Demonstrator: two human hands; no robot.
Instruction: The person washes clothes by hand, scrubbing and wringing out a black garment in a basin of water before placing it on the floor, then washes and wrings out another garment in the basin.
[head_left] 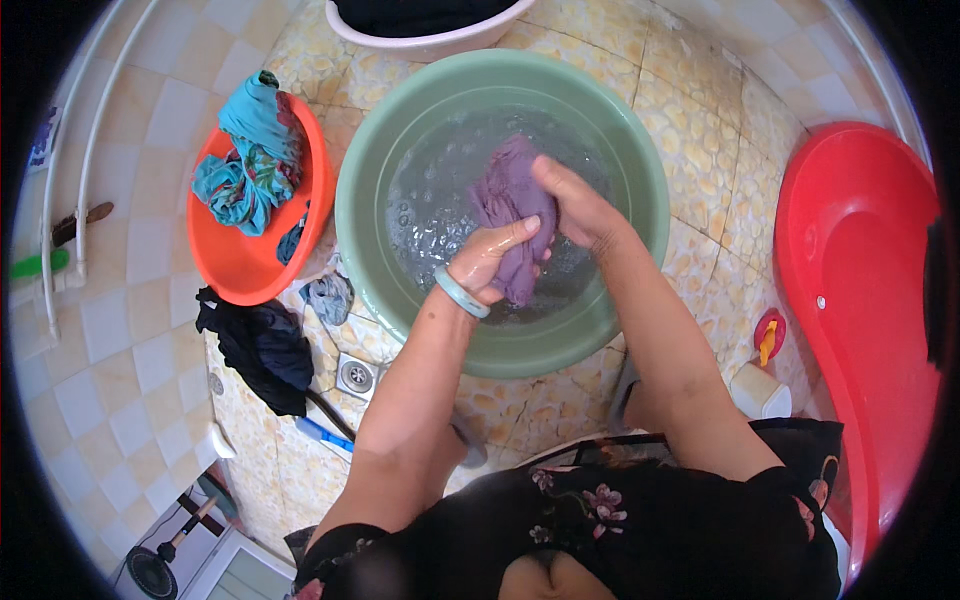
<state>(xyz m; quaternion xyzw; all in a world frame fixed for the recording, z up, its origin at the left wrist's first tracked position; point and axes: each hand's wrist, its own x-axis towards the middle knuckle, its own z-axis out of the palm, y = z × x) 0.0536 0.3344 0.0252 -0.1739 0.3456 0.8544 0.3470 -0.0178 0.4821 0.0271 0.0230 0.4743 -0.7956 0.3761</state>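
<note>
A wet purple cloth (508, 180) is bunched up over the soapy grey water in a large green basin (352, 215). My left hand (492, 250), with a pale bangle at its wrist, is closed round the cloth's lower part, the thumb lying across it. From the right, my right hand (582, 208) grips the cloth's edge. Its thumb points up and its other fingers are mostly hidden. Small bubbles float on the water left of the cloth.
An orange basin (222, 262) holds a teal patterned garment (250, 150). Dark clothes (262, 350) and a grey cloth (328, 297) lie on the tiles near a floor drain (357, 375). A pink basin (430, 42) stands beyond; a red tub (850, 270) and white cup (760, 390) are right.
</note>
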